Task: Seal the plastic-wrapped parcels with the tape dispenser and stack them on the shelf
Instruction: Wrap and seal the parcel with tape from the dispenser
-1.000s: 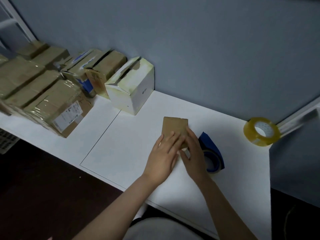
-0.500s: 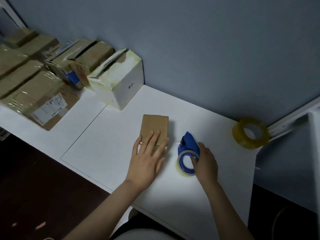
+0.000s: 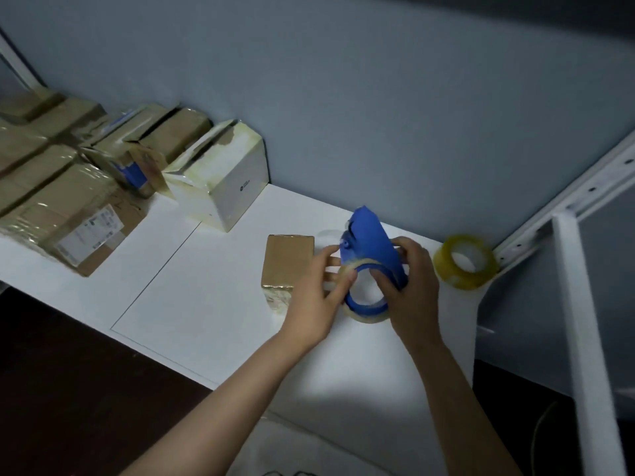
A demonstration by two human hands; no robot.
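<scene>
Head view, looking down along two bare forearms over a smooth white table (image 3: pixel 206 304). The right hand (image 3: pixel 412 290) grips the tape dispenser (image 3: pixel 372 249) and holds it up off the table: its fingers curl through the round core and its thumb lies across the blue plastic body. The left hand (image 3: pixel 316 297) pinches the same dispenser from the other side, thumb on the rim of the clear, glossy roll loaded in it and fingers reaching behind. The dispenser's blue guard tapers to a blunt tip that points away from the hands.

Just left of the left hand's fingers, a small brown parcel (image 3: pixel 288 261) lies flat on the table, a cardboard block under shiny film that wrinkles at its near end. Just right of the right hand stands a spare tape roll (image 3: pixel 465 261), yellowish and translucent, in the table's far corner.

Farther off, up and left of the left hand, sits a white box (image 3: pixel 226 187) with yellowed tape and torn flaps; a small dark logo marks its side, too small to read. Well left of it lies a large parcel (image 3: pixel 41 204) in crinkled film with a white shipping label (image 3: pixel 91 235) whose print is unreadable. Behind it are more cardboard boxes (image 3: pixel 175 132) against the grey-blue wall (image 3: pixel 378 97). Beyond the right hand rises a white metal shelf frame (image 3: pixel 567 201) with punched holes.
</scene>
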